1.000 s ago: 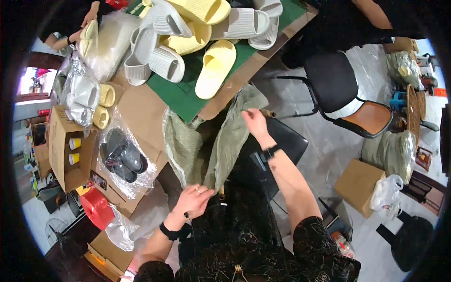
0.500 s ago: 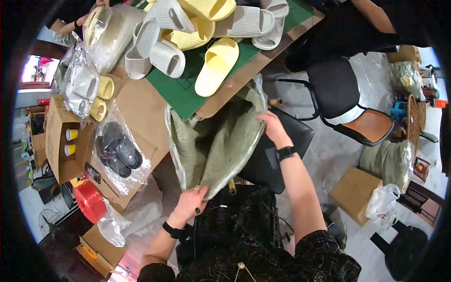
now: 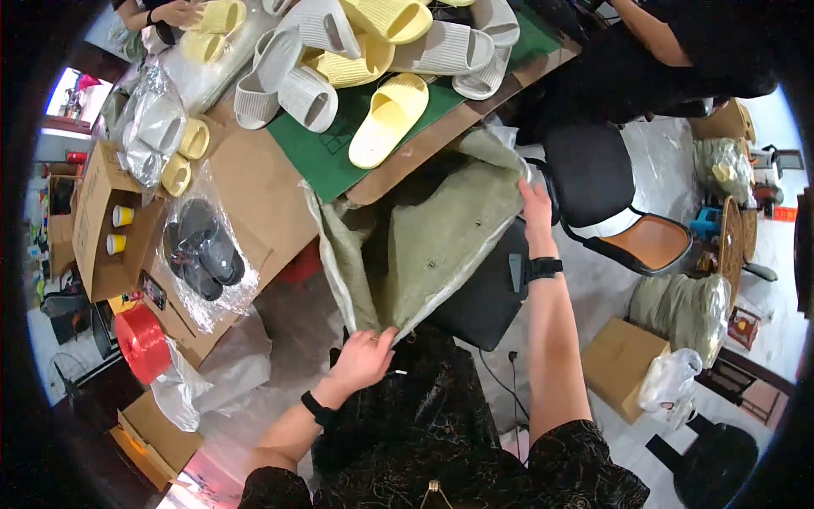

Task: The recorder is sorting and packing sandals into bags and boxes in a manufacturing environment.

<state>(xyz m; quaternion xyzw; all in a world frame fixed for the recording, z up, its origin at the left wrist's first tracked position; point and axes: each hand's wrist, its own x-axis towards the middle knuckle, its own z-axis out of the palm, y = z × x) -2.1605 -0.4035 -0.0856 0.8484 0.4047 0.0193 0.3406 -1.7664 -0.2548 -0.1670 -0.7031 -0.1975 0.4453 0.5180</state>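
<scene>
A large green-grey woven sack [image 3: 454, 225] hangs with its mouth spread wide, under the near edge of the table. My left hand [image 3: 365, 356] pinches the white-edged rim at its nearest corner. Farther off to the right, my right hand [image 3: 536, 204] grips the same rim and pulls it outward. The inside of the sack is dark toward the table, and I cannot see its bottom. Just beyond the sack, a yellow slipper [image 3: 390, 119] lies on the green mat [image 3: 318, 161], beside a heap of grey slippers [image 3: 441, 49] and yellow ones.
Black slippers in clear plastic [image 3: 203, 246] lie on the table's left. Near them stand an open cardboard box [image 3: 102, 229] and a red roll [image 3: 142, 343]. A black chair [image 3: 593, 174] is at the right. Co-workers' arms, one with a hand [image 3: 178, 13], show at the far side.
My right hand has moved right and away, stretching the sack's mouth wider. My left hand has shifted slightly right. At the far left, the co-worker's bagged yellow slippers have changed position.
</scene>
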